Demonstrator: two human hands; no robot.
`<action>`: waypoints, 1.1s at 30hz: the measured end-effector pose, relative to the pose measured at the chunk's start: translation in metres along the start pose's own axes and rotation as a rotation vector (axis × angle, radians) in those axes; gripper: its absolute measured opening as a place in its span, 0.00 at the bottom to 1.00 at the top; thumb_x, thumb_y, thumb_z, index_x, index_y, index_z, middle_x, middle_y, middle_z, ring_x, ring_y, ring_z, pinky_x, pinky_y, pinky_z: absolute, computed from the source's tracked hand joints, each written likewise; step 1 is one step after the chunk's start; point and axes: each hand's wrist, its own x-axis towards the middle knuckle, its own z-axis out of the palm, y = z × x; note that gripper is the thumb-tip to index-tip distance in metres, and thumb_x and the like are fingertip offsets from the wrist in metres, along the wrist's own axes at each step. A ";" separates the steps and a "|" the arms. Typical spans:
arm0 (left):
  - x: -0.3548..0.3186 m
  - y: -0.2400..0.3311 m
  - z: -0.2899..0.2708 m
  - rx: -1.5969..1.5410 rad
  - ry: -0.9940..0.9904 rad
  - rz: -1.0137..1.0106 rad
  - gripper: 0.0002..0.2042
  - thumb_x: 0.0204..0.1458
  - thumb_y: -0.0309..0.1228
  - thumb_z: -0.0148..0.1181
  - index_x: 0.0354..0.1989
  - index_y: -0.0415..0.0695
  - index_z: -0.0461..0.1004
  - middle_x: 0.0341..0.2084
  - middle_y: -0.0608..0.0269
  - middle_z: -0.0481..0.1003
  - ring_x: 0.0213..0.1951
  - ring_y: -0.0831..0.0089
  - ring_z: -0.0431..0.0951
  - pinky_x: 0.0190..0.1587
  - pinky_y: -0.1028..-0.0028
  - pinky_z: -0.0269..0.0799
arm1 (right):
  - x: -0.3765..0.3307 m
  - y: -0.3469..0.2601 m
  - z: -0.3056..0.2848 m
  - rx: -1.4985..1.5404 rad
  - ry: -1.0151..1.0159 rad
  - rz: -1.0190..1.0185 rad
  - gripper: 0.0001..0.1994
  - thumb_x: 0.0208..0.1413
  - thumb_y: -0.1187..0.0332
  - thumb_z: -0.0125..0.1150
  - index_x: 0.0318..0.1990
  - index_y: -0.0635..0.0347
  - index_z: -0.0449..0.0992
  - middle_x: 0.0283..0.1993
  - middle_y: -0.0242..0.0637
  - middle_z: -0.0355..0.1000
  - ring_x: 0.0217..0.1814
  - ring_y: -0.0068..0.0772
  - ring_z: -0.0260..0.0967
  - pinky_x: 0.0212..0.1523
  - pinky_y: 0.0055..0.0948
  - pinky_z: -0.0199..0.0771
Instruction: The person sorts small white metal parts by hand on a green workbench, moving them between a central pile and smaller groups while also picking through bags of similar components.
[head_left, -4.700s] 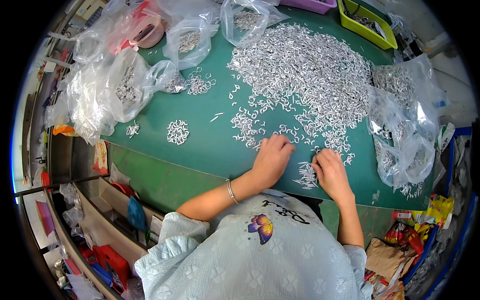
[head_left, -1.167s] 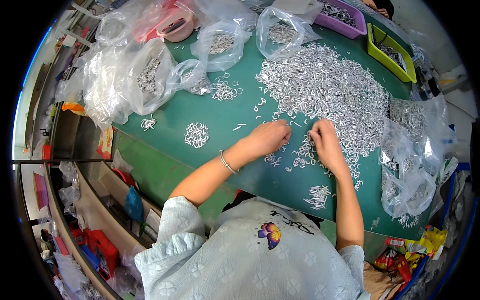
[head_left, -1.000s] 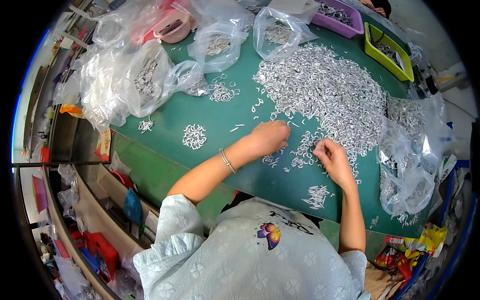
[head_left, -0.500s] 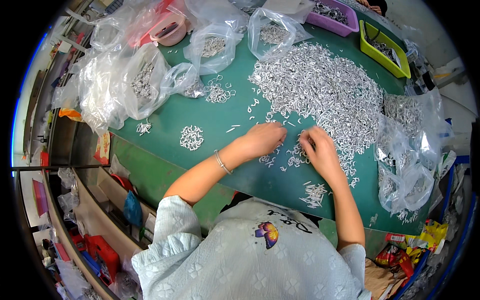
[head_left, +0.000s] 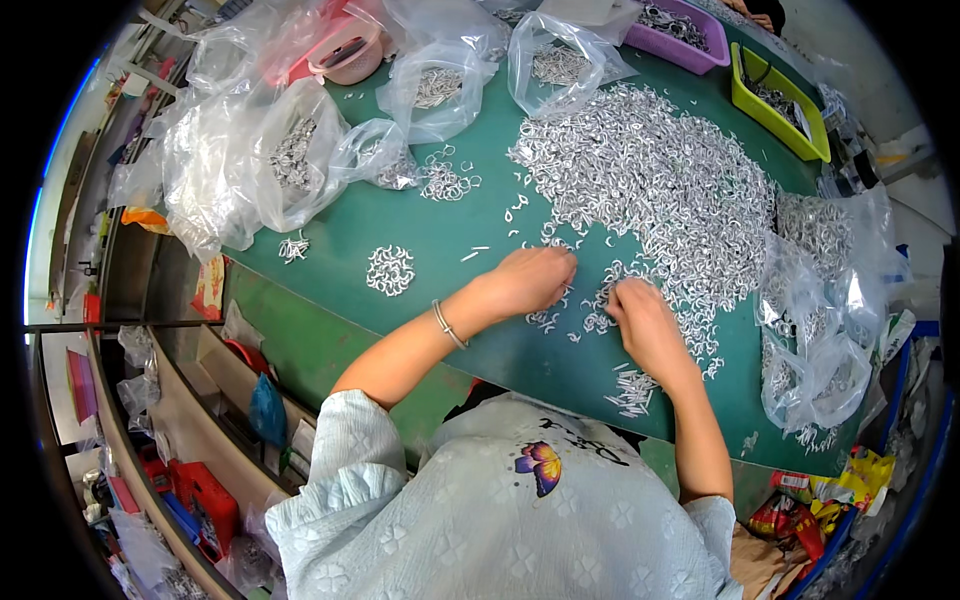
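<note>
A large heap of small silvery curved metal pieces [head_left: 660, 190] spreads over the green table [head_left: 330, 245]. My left hand [head_left: 535, 278], with a bangle on its wrist, is curled at the heap's near left edge, its fingertips down among loose pieces. Just to its right, my right hand [head_left: 642, 315] has its fingers bent together at the heap's near edge. Whatever either hand pinches is too small or hidden to make out. Between the hands lie some scattered curved pieces [head_left: 597, 318]. Close to my right wrist is a small pile of straight metal pins [head_left: 630, 390].
Clear plastic bags of metal parts [head_left: 290, 160] line the left and far side, and more bags [head_left: 815, 340] stand at right. A purple basket [head_left: 715, 55] and a yellow-green basket [head_left: 815, 140] are at far right. A round cluster of curved pieces [head_left: 390, 270] lies at left.
My right hand has moved slightly down, and its fingers have drawn together. My left hand stays nearly in place. The whole view has shifted a little.
</note>
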 end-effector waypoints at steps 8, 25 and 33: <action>-0.003 -0.007 0.009 0.023 0.034 0.027 0.07 0.51 0.25 0.60 0.36 0.41 0.69 0.35 0.55 0.72 0.38 0.51 0.75 0.39 0.57 0.70 | -0.050 -0.001 -0.002 -0.138 -0.113 -0.094 0.05 0.49 0.73 0.62 0.31 0.60 0.72 0.31 0.38 0.62 0.38 0.42 0.62 0.40 0.38 0.60; 0.004 0.006 0.003 0.087 0.104 0.078 0.06 0.52 0.27 0.60 0.37 0.43 0.71 0.32 0.56 0.70 0.37 0.53 0.75 0.36 0.58 0.70 | -0.046 0.006 -0.007 -0.065 0.133 -0.038 0.17 0.47 0.75 0.65 0.46 0.61 0.73 0.53 0.39 0.68 0.56 0.44 0.64 0.54 0.39 0.64; 0.010 0.004 0.004 -0.044 0.081 0.078 0.05 0.54 0.27 0.59 0.34 0.41 0.69 0.32 0.54 0.70 0.35 0.51 0.74 0.35 0.60 0.69 | -0.051 0.028 -0.023 -0.109 0.230 -0.036 0.10 0.48 0.77 0.63 0.39 0.64 0.75 0.48 0.39 0.72 0.54 0.44 0.68 0.52 0.38 0.66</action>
